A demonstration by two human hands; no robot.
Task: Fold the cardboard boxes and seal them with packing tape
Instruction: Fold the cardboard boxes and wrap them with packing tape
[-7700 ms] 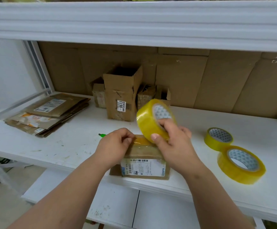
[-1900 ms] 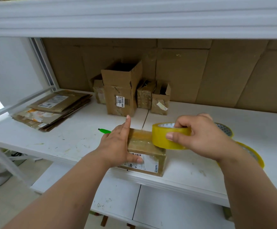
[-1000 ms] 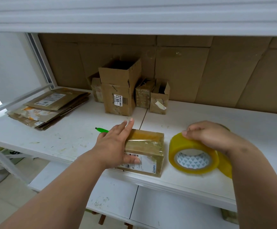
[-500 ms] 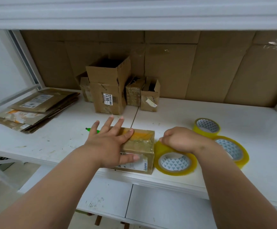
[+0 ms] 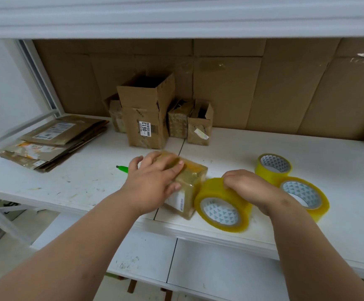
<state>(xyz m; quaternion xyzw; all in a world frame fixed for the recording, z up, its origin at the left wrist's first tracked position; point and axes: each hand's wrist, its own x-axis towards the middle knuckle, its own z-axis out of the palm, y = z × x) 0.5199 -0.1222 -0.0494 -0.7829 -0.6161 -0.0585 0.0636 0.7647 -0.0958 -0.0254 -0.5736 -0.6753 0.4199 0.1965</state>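
Box (image 5: 189,181) lies under left fingers (image 5: 172,164), tape roll (image 5: 222,205) under right.

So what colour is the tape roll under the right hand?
Translucent yellow tape roll, its white core printed with small triangles; head view.

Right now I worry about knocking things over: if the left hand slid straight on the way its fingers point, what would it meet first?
Probably the small open box at the back. The left hand lies flat on the taped box, fingers aimed up-right; depth is unclear.
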